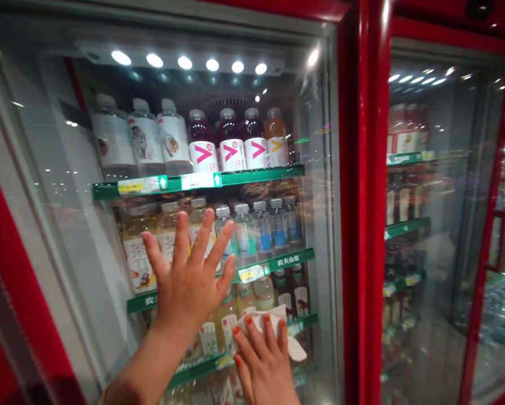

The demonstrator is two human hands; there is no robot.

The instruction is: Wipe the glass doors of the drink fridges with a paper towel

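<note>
The left hand (191, 278), fingers fanned and empty, seems to touch the glass (239, 191) mid-frame; the right hand (265, 360) lies flat over a white cloth (297, 349), lower centre. Pinned only by flat fingers, the cloth could slip; the bare palm might smudge.

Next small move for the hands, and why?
Probably slide the right hand and white cloth slightly across the glass door: the cloth lies beneath that hand, seemingly against the glass, while the left hand is spread and holds nothing.
</note>
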